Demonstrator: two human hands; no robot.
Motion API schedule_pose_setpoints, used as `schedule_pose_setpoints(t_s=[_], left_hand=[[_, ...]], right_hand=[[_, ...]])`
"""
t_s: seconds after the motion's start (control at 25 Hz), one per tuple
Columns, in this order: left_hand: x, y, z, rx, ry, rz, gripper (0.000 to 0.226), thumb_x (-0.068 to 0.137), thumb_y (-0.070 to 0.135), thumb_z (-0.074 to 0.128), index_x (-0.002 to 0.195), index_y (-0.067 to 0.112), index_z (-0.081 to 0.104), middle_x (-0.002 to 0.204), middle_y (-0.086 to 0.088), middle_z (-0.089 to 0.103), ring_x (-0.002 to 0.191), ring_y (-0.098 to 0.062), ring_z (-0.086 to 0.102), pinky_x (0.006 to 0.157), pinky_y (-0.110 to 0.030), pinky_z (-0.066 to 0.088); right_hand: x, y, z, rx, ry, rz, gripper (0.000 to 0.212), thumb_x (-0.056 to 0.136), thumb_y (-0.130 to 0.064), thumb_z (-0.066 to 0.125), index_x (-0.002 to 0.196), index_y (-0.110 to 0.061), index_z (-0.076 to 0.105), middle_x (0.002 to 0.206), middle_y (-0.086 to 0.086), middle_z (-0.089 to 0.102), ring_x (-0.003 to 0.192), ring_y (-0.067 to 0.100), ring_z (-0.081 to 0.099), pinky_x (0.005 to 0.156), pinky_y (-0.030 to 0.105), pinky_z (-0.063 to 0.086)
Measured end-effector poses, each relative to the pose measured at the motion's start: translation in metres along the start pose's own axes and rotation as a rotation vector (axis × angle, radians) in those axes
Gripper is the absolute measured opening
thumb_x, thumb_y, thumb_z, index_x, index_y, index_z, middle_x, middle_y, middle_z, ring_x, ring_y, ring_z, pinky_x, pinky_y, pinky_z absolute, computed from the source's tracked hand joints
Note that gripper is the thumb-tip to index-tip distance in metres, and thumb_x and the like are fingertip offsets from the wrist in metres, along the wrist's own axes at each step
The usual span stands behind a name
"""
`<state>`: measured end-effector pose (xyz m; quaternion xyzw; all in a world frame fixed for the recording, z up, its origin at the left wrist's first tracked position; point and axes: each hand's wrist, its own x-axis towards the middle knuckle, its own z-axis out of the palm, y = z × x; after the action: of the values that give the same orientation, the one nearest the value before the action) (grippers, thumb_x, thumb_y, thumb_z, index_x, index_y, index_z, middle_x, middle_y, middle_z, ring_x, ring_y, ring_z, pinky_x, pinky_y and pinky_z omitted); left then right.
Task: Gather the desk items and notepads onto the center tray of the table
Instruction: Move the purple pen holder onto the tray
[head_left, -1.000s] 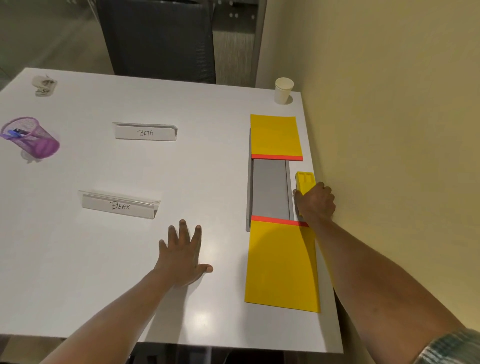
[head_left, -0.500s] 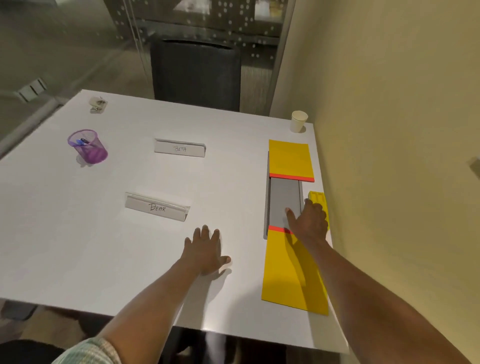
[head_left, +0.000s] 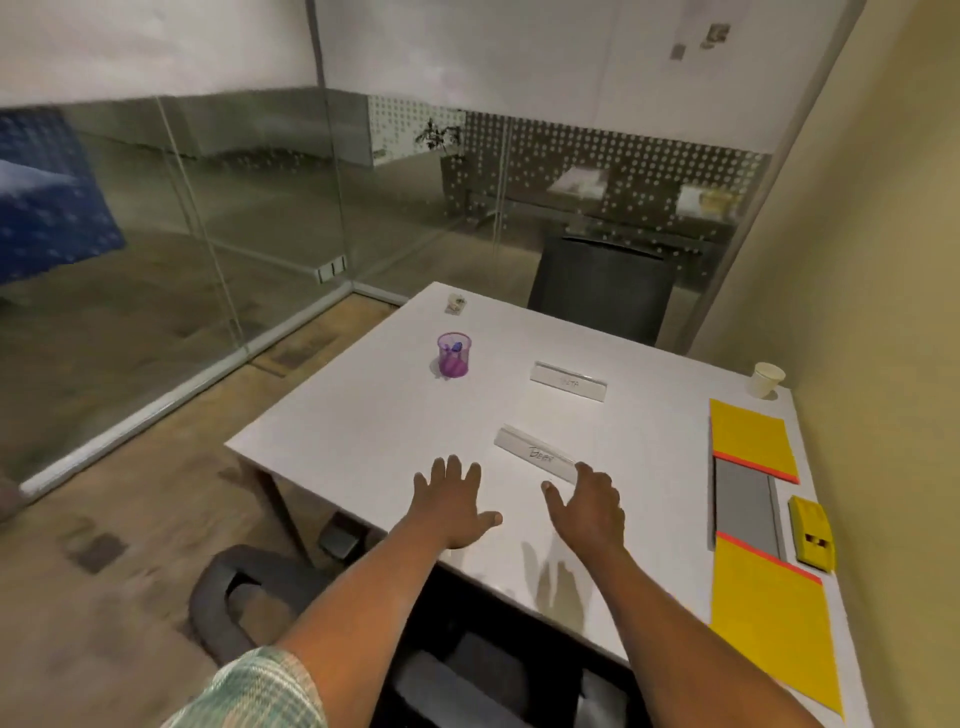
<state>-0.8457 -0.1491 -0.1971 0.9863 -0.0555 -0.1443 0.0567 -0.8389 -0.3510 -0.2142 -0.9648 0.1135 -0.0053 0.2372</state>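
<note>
Both hands empty, fingers spread: left hand (head_left: 453, 506) flat on the table (head_left: 363, 431), right hand (head_left: 587, 506) open, fingertips at the near end of the closer name plate (head_left: 537, 454)

Tray (head_left: 744, 506) grey, at the right edge, between the pads, not centred on the table

Count:
- 2 yellow notepads: far (head_left: 750, 439), near (head_left: 769, 621), each overlapping a tray end
- 2 clear name plates, second one (head_left: 569, 381) further back
- 1 purple cup (head_left: 454, 354), pen inside
- 1 yellow box (head_left: 811, 535) just right of the tray
- 1 paper cup (head_left: 767, 379), far corner
- 1 small unclear item (head_left: 455, 304), far left edge

Handling, judged:
- plates look light, rigid, slick acrylic; pinch across the long edges
- pads floppy; lift by the red bound edge
- purple cup probably tips easily; grip the wall low
</note>
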Motion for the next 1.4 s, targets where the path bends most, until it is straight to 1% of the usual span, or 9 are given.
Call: schedule_pose_setpoints(t_s=[0.2, 0.4, 0.52, 0.68, 0.8, 0.92, 1.08, 1.24, 1.4], left_hand=[[-0.081, -0.121, -0.035, -0.002, 0.087, -0.104, 0.089, 0.095, 0.068, 0.04, 0.161, 0.019, 0.006, 0.168, -0.016, 0.005, 0.154, -0.038, 0.003, 0.121, -0.059, 0.012], [-0.154, -0.216, -0.057, -0.019, 0.146, -0.212, 0.091, 0.093, 0.069, 0.042, 0.161, 0.017, 0.01, 0.166, -0.018, 0.011, 0.152, -0.039, 0.009, 0.118, -0.059, 0.017], [-0.188, -0.258, -0.063, -0.064, 0.199, -0.267, 0.091, 0.091, 0.071, 0.043, 0.16, 0.018, 0.015, 0.164, -0.018, 0.018, 0.15, -0.039, 0.015, 0.117, -0.06, 0.018], [-0.223, -0.303, -0.07, -0.107, 0.281, -0.334, 0.085, 0.089, 0.07, 0.047, 0.154, 0.02, 0.025, 0.157, -0.016, 0.031, 0.144, -0.036, 0.027, 0.112, -0.057, 0.026], [-0.244, -0.336, -0.07, -0.136, 0.299, -0.382, 0.085, 0.088, 0.069, 0.049, 0.154, 0.021, 0.026, 0.158, -0.015, 0.03, 0.145, -0.036, 0.027, 0.113, -0.056, 0.026], [-0.255, -0.37, -0.071, -0.154, 0.294, -0.422, 0.088, 0.089, 0.069, 0.048, 0.157, 0.021, 0.02, 0.161, -0.014, 0.025, 0.147, -0.035, 0.022, 0.115, -0.058, 0.023], [-0.252, -0.418, -0.083, -0.146, 0.322, -0.439, 0.087, 0.09, 0.068, 0.048, 0.158, 0.021, 0.02, 0.161, -0.013, 0.024, 0.148, -0.034, 0.022, 0.116, -0.057, 0.023], [-0.227, -0.468, -0.105, -0.108, 0.327, -0.409, 0.087, 0.092, 0.068, 0.047, 0.158, 0.019, 0.019, 0.161, -0.014, 0.023, 0.148, -0.035, 0.02, 0.117, -0.056, 0.023], [-0.204, -0.521, -0.126, -0.055, 0.295, -0.355, 0.083, 0.093, 0.067, 0.046, 0.156, 0.018, 0.023, 0.16, -0.013, 0.026, 0.148, -0.035, 0.02, 0.117, -0.057, 0.024]], right_hand=[[-0.076, -0.119, 0.038, 0.037, -0.03, -0.145, 0.07, 0.093, -0.057, 0.052, 0.146, -0.013, 0.04, 0.138, 0.015, 0.05, 0.127, 0.035, 0.049, 0.099, 0.045, 0.044], [-0.14, -0.218, 0.062, 0.053, -0.082, -0.298, 0.07, 0.093, -0.059, 0.05, 0.147, -0.015, 0.039, 0.139, 0.013, 0.05, 0.126, 0.034, 0.049, 0.098, 0.043, 0.044], [-0.169, -0.264, 0.071, 0.035, -0.101, -0.394, 0.07, 0.093, -0.061, 0.048, 0.147, -0.017, 0.038, 0.14, 0.012, 0.049, 0.125, 0.033, 0.05, 0.099, 0.043, 0.045], [-0.198, -0.316, 0.083, 0.003, -0.101, -0.477, 0.071, 0.09, -0.065, 0.047, 0.147, -0.023, 0.036, 0.147, 0.007, 0.046, 0.128, 0.027, 0.05, 0.104, 0.042, 0.045], [-0.211, -0.35, 0.095, -0.009, -0.118, -0.53, 0.071, 0.091, -0.064, 0.047, 0.148, -0.023, 0.035, 0.146, 0.007, 0.046, 0.127, 0.027, 0.049, 0.103, 0.041, 0.044], [-0.219, -0.384, 0.107, 0.009, -0.131, -0.57, 0.07, 0.092, -0.061, 0.048, 0.148, -0.021, 0.035, 0.145, 0.008, 0.046, 0.127, 0.028, 0.049, 0.103, 0.042, 0.045], [-0.219, -0.434, 0.13, 0.01, -0.124, -0.624, 0.071, 0.092, -0.062, 0.048, 0.147, -0.018, 0.037, 0.143, 0.01, 0.048, 0.125, 0.029, 0.05, 0.101, 0.042, 0.045], [-0.201, -0.495, 0.157, 0.024, -0.093, -0.648, 0.069, 0.091, -0.061, 0.049, 0.145, -0.019, 0.04, 0.143, 0.01, 0.049, 0.125, 0.031, 0.05, 0.1, 0.043, 0.047], [-0.18, -0.554, 0.184, 0.061, -0.074, -0.609, 0.07, 0.093, -0.059, 0.049, 0.147, -0.017, 0.038, 0.145, 0.011, 0.047, 0.128, 0.03, 0.049, 0.102, 0.042, 0.046]])
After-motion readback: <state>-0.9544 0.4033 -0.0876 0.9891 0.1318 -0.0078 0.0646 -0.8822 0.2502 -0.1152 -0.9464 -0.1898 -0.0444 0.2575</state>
